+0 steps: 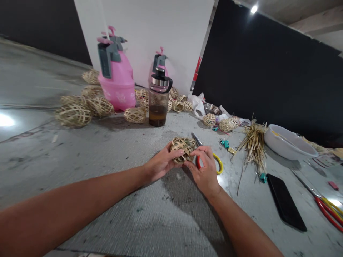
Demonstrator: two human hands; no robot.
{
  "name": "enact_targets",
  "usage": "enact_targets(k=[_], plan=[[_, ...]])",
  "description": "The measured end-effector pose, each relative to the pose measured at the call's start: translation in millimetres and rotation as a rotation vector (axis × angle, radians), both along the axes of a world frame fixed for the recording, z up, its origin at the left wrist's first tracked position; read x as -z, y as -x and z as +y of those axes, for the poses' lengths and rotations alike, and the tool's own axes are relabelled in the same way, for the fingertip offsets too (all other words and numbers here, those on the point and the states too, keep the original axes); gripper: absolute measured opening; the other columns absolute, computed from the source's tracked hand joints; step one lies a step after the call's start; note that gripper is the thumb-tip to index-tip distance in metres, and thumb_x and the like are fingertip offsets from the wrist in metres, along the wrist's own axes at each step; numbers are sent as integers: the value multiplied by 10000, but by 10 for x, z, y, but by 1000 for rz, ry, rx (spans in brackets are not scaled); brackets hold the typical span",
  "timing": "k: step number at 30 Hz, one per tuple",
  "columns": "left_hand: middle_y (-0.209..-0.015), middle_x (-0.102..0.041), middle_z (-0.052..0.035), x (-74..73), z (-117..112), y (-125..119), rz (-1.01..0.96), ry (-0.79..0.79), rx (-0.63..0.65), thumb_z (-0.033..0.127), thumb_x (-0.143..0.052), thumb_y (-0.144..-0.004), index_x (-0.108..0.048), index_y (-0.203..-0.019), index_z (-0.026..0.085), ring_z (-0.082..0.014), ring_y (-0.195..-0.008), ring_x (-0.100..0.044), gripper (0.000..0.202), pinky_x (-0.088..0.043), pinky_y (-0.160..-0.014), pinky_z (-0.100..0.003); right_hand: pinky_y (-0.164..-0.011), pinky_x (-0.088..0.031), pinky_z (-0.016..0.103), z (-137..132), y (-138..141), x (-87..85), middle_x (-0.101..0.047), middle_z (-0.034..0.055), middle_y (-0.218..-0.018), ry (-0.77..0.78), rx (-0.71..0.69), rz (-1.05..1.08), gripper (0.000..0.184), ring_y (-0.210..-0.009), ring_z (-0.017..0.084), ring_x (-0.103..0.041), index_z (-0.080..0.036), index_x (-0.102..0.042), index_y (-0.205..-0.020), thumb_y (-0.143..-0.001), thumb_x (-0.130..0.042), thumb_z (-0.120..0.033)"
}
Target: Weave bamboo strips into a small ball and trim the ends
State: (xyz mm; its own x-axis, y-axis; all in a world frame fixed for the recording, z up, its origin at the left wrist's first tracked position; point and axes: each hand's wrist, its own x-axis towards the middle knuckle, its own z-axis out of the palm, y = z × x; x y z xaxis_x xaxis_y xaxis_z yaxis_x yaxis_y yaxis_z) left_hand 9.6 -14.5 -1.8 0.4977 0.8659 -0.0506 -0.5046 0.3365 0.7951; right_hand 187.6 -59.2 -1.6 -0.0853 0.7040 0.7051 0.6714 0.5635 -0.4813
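A small woven bamboo ball [182, 146], pale and openwork, is held a little above the grey table [112, 214]. My left hand [162, 162] wraps round its left side, the thumb lying across the weave. From the right, my right hand [203, 169] grips the ball's lower right edge between thumb and fingers; whether a single strip is pinched there, I cannot tell. Scissors [219, 165] with red and yellow handles lie on the table behind my right hand, which hides part of them. Their blades point away to the upper left.
Woven balls [73, 115] cluster at the left around a pink spray bottle [120, 78]. A drink bottle [158, 107] stands ahead. To the right are binder clips [225, 143], bamboo strips [253, 142], a white basin [289, 144], a phone [285, 201] and second scissors [321, 203].
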Motion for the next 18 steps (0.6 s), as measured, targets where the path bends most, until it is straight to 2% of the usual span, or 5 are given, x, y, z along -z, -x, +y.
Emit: enact_targets(k=[3,7,11,14,18], plan=[[-1260,-782,-103,22,22,4,11,0,-12,292,-918,-767,-633,-1281,251,-299,-1130,-751,589,-606,-815,-338,-963,-554,485,-4,21,15,-603,93,-1115,0,-9,5,169,-1070,291,-615,-262,-617,-1043,-986,-673,-410],[-1127,-796,-80,37,46,-1,24,-16,-59,303,-932,-745,-647,-1256,249,-272,-1007,-758,588,-595,-760,-327,-942,-571,478,-6,34,32,-593,97,-1133,17,-41,26,223,-1073,285,-614,-253,-596,-1084,-961,-703,-405],[-1027,-798,-59,4,37,-5,-11,-24,-78,232,-935,-727,-693,-1140,240,-249,-914,-751,479,-571,-745,-308,-982,-600,483,5,6,71,-602,130,-1291,93,-73,151,438,-1179,288,-628,-256,-561,-1328,-966,-703,-459],[-1105,-802,-80,-18,19,-3,-14,-28,-42,211,-930,-726,-706,-1157,248,-283,-1011,-751,487,-578,-789,-331,-1029,-610,489,36,-11,133,-573,168,-1465,225,-101,259,610,-1309,302,-619,-262,-455,-1516,-1006,-649,-536],[-1146,-802,-63,3,11,-11,-24,-4,-43,194,-942,-707,-707,-1172,248,-304,-1118,-735,524,-569,-935,-369,-1119,-575,533,100,4,264,-502,191,-1623,361,-286,287,834,-1427,323,-596,-268,-262,-1671,-1008,-627,-618]])
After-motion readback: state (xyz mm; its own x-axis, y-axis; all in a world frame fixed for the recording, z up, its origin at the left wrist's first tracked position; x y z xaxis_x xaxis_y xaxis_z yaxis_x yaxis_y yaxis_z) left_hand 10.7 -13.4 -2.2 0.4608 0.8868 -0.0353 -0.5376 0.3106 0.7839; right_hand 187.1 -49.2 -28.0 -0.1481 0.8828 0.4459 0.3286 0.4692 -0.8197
